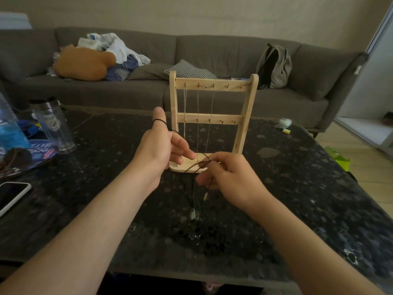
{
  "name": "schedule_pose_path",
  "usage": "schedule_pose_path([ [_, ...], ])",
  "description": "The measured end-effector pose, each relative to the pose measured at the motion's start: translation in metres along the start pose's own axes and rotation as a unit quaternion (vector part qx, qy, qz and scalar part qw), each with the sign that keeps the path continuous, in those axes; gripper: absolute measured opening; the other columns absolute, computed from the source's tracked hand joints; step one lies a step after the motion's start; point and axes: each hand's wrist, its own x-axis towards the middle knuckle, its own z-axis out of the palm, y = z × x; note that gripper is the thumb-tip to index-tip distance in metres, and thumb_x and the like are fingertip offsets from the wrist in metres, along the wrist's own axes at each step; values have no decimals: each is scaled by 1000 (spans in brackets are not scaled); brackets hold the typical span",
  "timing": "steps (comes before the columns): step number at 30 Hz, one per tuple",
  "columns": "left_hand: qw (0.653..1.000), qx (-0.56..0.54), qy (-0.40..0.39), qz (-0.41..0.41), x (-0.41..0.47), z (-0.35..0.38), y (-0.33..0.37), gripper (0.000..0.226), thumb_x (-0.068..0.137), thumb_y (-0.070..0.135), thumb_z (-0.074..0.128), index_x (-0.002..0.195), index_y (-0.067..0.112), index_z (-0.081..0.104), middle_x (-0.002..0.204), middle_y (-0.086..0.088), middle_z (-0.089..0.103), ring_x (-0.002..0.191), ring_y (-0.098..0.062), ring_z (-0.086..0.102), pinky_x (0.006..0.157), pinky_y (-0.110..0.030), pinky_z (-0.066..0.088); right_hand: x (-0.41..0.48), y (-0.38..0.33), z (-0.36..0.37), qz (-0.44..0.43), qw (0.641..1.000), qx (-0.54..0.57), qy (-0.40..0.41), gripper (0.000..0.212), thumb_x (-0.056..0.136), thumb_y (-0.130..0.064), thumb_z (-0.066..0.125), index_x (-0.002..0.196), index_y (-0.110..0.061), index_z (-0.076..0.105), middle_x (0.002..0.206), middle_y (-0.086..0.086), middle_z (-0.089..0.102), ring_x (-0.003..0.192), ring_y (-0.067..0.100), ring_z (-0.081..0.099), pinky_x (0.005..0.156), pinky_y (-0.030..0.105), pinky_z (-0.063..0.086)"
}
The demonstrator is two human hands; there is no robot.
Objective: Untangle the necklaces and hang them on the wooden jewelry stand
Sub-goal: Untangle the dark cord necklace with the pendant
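In front of the left post of the wooden jewelry stand (212,122), my left hand (163,145) is released, thumb upright, to hold wide a loop of the dark cord necklaces (159,120). Silver chains (198,107) already hang on the stand. Before its base my right hand (229,177) pinches the tangled cords, and the pendants (193,216) dangle over the worktop (297,188), I think to let the knot show

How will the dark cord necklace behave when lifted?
Probably floppy: the dark cord necklace droops between the left hand and right hand. Its pale pendant dangles, so it will likely swing. Seemingly light, since one thumb carries a loop.
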Motion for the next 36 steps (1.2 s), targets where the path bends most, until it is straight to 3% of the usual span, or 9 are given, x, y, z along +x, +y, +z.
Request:
schedule_pose_path([
  [4,999,29,-3,22,-3,-1,0,106,109,68,2,88,-1,80,81,-7,82,83,-21,63,102,-46,38,-2,-10,-7,39,986,141,83,27,112,-16,44,106,-14,70,57,-6,63,70,21,72,75,42,61],
  [8,997,72,-5,41,-1,0,0,109,108,67,-4,82,4,82,81,-3,83,103,-17,71,123,-54,32,-6,-20,-17,79,951,277,110,23,112,-29,48,108,-12,63,57,-5,37,48,12,33,48,29,29],
  [15,980,190,-12,53,9,0,-7,119,91,81,-18,69,28,86,81,10,82,114,-19,68,127,-65,19,-8,-22,-30,96,911,389,101,73,98,-78,37,77,-13,64,59,0,32,56,20,42,64,36,38],
  [18,968,244,-19,47,7,3,-7,119,76,86,-19,75,30,87,85,15,82,117,-18,65,127,-65,16,-10,-21,-35,85,899,425,59,85,98,-82,30,111,-11,76,65,4,44,56,18,38,56,31,31],
  [23,944,331,11,13,8,5,-13,103,95,80,-7,92,30,83,105,10,78,119,-21,58,123,-66,15,-9,-22,-33,46,941,320,103,53,106,-67,33,136,-36,64,71,4,54,50,13,32,49,29,24],
  [25,961,273,18,24,9,4,-14,77,113,62,18,92,24,82,97,4,80,108,-16,65,119,-55,32,-8,-23,-32,29,961,242,132,38,109,-52,39,134,-36,63,68,1,53,48,11,34,47,29,27],
  [27,981,191,0,14,6,2,-12,53,116,37,39,92,15,81,89,-3,80,90,-16,68,97,-42,50,-8,-23,-30,18,962,233,139,31,111,-46,43,129,-35,65,67,1,53,48,11,37,46,27,31],
  [30,994,71,-78,-17,-1,1,-8,41,110,22,42,102,10,80,88,-7,82,76,-19,63,70,-33,47,-8,-24,-28,-9,959,243,146,32,115,-37,39,127,-31,68,67,1,55,50,12,44,45,26,34],
  [36,982,-76,-172,18,-2,4,-3,44,109,9,34,120,15,77,113,-5,83,81,-17,72,80,-35,54,-8,-22,-27,-47,963,225,140,36,115,-19,37,122,-23,73,73,3,61,63,16,55,51,30,44],
])
